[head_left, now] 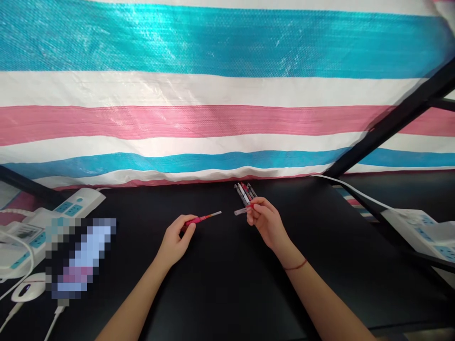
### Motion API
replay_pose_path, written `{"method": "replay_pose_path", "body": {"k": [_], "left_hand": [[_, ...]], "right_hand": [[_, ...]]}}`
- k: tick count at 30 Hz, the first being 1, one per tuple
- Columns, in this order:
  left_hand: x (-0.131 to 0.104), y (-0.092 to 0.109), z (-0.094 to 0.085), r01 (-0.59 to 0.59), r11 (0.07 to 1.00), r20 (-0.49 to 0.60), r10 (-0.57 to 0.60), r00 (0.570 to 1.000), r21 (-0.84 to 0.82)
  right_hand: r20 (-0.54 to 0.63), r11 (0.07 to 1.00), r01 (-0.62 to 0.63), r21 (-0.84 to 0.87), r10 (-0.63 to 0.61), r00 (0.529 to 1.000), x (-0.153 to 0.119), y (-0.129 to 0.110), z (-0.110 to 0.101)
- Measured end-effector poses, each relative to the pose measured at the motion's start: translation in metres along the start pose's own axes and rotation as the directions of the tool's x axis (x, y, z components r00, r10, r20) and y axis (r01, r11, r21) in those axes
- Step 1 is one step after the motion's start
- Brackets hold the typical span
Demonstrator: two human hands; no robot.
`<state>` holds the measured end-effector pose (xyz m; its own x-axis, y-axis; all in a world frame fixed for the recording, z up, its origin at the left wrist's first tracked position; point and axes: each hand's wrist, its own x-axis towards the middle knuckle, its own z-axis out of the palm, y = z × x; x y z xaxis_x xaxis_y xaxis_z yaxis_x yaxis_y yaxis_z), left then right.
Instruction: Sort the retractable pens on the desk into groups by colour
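My left hand is closed on a red pen part, with a thin, pale refill sticking out of it to the right. Across a small gap, my right hand pinches a clear pen barrel that has red at the end in the fingers. The barrel's free end faces the refill's tip, and the two are apart. Just behind my right hand lie several pens side by side, with clear, white, red and dark parts; my fingers hide their near ends.
On the left are white power strips, a blurred-out phone-like device, a white mouse-like object and cables. Another power strip sits at right beside a black metal bar. Striped sheeting hangs behind the black table.
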<state>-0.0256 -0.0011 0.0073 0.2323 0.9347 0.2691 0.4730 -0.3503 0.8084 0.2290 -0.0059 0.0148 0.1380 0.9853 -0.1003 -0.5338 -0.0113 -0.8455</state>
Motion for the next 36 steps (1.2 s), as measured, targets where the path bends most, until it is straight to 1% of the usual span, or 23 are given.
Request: {"method": "replay_pose_path", "body": {"k": [3,8,11,15,23,27,31,33,36], "left_hand": [[0.000,0.002,-0.001,-0.005,1.000,-0.007,0.005,1.000,0.012],[-0.001,0.005,-0.002,-0.004,0.999,0.012,0.004,1.000,0.039],[-0.001,0.006,-0.003,-0.037,0.998,0.026,0.035,0.999,0.058],[-0.001,0.007,-0.003,-0.087,0.994,0.047,0.084,0.995,0.071],[-0.001,0.007,-0.003,-0.112,0.990,0.044,0.109,0.993,0.084],[-0.002,0.008,-0.003,-0.105,0.991,0.047,0.101,0.994,0.086],[-0.001,0.008,-0.003,-0.076,0.993,0.027,0.074,0.997,0.094],[-0.001,0.008,-0.004,-0.073,0.993,0.019,0.072,0.997,0.095],[-0.001,0.009,-0.004,-0.072,0.993,0.022,0.070,0.997,0.090]], "right_hand": [[0.009,0.984,0.107,-0.143,-0.107,0.994,-0.003,0.003,0.001],[0.074,0.942,0.193,-0.276,-0.179,0.981,-0.005,0.005,0.002],[0.116,0.928,0.211,-0.308,-0.183,0.976,-0.007,0.007,0.004],[0.135,0.917,0.188,-0.352,-0.149,0.980,-0.008,0.009,0.006],[0.182,0.865,0.216,-0.453,-0.147,0.972,-0.011,0.009,0.009],[0.158,0.859,0.256,-0.443,-0.207,0.966,-0.011,0.009,0.008],[0.087,0.872,0.288,-0.395,-0.277,0.957,-0.007,0.009,0.002],[0.067,0.880,0.282,-0.383,-0.278,0.958,-0.005,0.010,-0.001],[0.086,0.881,0.268,-0.391,-0.255,0.963,-0.004,0.011,-0.001]]}}
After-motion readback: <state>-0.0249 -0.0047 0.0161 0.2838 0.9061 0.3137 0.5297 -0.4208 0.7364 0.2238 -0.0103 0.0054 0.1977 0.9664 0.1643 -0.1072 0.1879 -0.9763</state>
